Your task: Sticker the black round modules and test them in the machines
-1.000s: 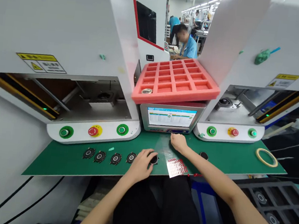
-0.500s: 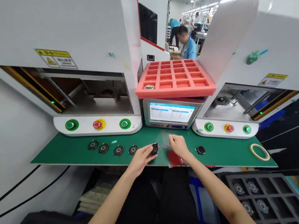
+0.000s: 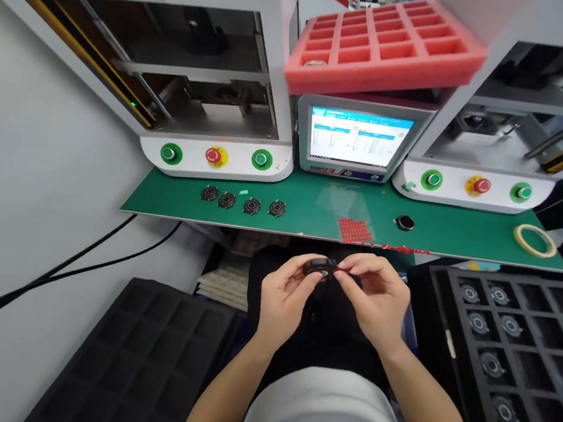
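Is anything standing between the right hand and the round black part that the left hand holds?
Nothing visible does: the right hand has its fingertips at the edge of the round black part, held in the left hand. The green table lies beyond them.

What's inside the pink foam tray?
One pale, rounded object shows in the near-left pocket of the pink foam tray; tray walls hide parts of the pocket floors.

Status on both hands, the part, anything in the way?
Left hand: holding black round part. Right hand: fingers at its edge, grip unclear. Part off the green bench. No obstruction seen.
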Demonstrator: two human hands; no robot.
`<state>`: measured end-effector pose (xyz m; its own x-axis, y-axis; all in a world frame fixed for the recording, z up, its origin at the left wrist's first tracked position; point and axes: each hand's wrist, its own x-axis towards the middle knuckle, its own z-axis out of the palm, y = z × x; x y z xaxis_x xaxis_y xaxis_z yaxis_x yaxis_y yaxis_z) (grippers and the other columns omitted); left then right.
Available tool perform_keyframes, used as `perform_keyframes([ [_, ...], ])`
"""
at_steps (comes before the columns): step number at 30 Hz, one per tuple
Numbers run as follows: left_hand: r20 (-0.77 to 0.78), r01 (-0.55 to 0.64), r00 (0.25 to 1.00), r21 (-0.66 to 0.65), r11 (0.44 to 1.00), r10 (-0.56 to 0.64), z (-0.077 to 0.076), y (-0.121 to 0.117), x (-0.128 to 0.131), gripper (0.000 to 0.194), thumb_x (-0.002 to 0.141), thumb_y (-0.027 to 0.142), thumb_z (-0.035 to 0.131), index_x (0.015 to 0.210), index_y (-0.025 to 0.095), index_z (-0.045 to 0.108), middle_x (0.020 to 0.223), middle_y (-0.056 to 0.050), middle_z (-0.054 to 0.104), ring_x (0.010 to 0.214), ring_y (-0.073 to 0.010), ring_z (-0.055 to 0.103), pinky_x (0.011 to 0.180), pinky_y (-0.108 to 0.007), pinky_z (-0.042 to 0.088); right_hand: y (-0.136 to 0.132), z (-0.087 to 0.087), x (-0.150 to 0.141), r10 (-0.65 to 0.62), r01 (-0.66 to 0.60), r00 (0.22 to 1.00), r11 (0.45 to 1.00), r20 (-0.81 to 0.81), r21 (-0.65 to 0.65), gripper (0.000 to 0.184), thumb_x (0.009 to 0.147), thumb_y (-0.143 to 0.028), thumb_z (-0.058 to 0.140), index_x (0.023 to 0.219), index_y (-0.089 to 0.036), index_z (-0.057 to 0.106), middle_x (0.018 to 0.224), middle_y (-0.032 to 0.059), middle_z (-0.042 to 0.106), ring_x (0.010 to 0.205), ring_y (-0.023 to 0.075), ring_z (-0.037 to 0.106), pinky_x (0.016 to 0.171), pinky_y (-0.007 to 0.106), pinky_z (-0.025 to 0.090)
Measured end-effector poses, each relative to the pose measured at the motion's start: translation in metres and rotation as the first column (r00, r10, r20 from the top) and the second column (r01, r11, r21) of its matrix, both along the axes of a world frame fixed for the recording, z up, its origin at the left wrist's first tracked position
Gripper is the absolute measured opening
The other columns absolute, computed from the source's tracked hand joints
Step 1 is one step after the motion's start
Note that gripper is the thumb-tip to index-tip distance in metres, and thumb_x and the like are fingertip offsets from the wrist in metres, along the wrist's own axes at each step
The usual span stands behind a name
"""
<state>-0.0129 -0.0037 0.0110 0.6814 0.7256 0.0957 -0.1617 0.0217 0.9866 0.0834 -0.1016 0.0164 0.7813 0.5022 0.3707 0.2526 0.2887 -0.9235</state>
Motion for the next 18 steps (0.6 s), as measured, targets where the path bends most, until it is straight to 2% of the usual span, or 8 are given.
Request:
perform_keyframes([
  [3,-0.019,-0.011,1.000,0.246,0.969,0.016,0.001,-0.007,-0.016,0.015,0.088,0.023,0.067,0.100,0.022,0.075,0.097,-0.002,0.077,0.087,-0.0143,0.074,0.081,-0.020,0.059,-0.013,0.002,-0.012,-0.001,0.000,0.998,1.000,0.068,0.017,0.022,0.078,-0.004,0.072,0.081,-0.023,0.062,0.083,0.0009,0.071,0.080,0.0141,0.069,0.072,0.027,0.058],
  [7,-0.023,0.003,1.000,0.484,0.875,0.010,0.002,-0.013,-0.030,0.019,0.087,0.017,0.066,0.103,0.025,0.074,0.096,0.001,0.078,0.083,-0.0119,0.073,0.077,-0.017,0.057,-0.028,0.003,-0.018,0.048,-0.050,0.985,0.999,0.167,0.007,0.026,0.077,0.002,0.070,0.083,-0.023,0.063,0.084,0.0007,0.070,0.079,0.0137,0.067,0.072,0.028,0.055],
  [10,-0.023,0.046,0.999,0.540,0.840,-0.040,0.000,-0.016,-0.036,0.025,0.087,0.014,0.066,0.107,0.028,0.072,0.098,0.004,0.078,0.082,-0.0088,0.073,0.078,-0.014,0.055,-0.038,0.004,-0.012,0.170,-0.167,0.956,0.985,0.239,-0.033,0.026,0.078,0.002,0.068,0.081,-0.022,0.060,0.082,0.0004,0.067,0.077,0.0132,0.064,0.068,0.028,0.053],
  [14,-0.021,0.079,0.997,0.552,0.830,-0.081,-0.004,-0.021,-0.041,0.026,0.088,0.014,0.066,0.109,0.028,0.071,0.097,0.004,0.078,0.081,-0.0087,0.073,0.078,-0.014,0.055,-0.046,0.003,-0.004,0.343,-0.334,0.912,0.939,0.226,-0.077,0.026,0.081,-0.001,0.065,0.075,-0.022,0.053,0.080,-0.0002,0.061,0.075,0.0125,0.060,0.064,0.027,0.051],
  [16,-0.024,0.087,0.996,0.555,0.827,-0.089,-0.006,-0.024,-0.041,0.024,0.088,0.014,0.066,0.108,0.027,0.071,0.097,0.003,0.078,0.081,-0.0098,0.073,0.076,-0.015,0.056,-0.048,-0.001,-0.005,0.349,-0.346,0.912,0.937,0.217,-0.054,0.027,0.081,-0.001,0.066,0.073,-0.022,0.050,0.079,-0.0006,0.060,0.073,0.0120,0.060,0.063,0.027,0.051],
  [18,-0.017,0.086,0.996,0.559,0.825,-0.093,-0.009,-0.026,-0.040,0.025,0.088,0.014,0.066,0.109,0.027,0.071,0.099,0.003,0.078,0.083,-0.0102,0.073,0.076,-0.015,0.056,-0.049,-0.006,-0.008,0.278,-0.282,0.934,0.959,0.223,-0.015,0.027,0.080,-0.001,0.068,0.076,-0.022,0.052,0.080,-0.0001,0.063,0.074,0.0127,0.062,0.064,0.028,0.053],
])
